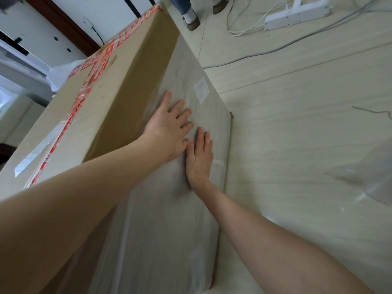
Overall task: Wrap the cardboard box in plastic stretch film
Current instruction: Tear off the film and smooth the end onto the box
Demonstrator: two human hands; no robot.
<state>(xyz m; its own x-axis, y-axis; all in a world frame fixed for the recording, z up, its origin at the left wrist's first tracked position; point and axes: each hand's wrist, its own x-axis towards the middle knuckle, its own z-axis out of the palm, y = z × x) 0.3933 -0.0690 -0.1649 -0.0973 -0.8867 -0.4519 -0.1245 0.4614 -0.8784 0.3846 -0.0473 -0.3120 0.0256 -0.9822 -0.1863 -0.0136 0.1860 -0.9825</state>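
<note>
Floor: pale wood-look floor (pixel 297 145) fills the right half of the frame, with plank seams running across it.
Loose sheet: a crumpled piece of clear plastic (pixel 373 183) lies on the floor at the right edge, well apart from the box.
Cables: a grey cable (pixel 275 49) crosses the floor in the upper right. Beyond it is a white power strip (pixel 297 13) with thin white leads looped beside it.
Far room: another person's shoes (pixel 193 20) stand at the top centre, just past the box's far corner. A dark brown door frame (pixel 63 24) and white wall panels sit in the upper left.
Box: the cardboard box (pixel 131 85) is large and brown. It stands on the floor and runs from the bottom centre to the top centre of the frame.
Tape: red printed tape (pixel 93 66) runs along the box's upper face, with a strip of clear tape (pixel 36 153) nearer the camera.
Film: stretch film (pixel 165 230) covers the box's right-facing side, cloudy and wrinkled. A white label (pixel 200 89) shows through it.
Left hand: the left hand (pixel 169 128) lies flat with its fingers spread, pressing on the film and grasping nothing.
Right hand: the right hand (pixel 199 160) is also flat on the film, just beside the left hand, with its fingers straight and released.
Hard to make out: the label's print is too blurred to read. The box's near end is cut off by the bottom edge, and the forearms hide part of its side.
</note>
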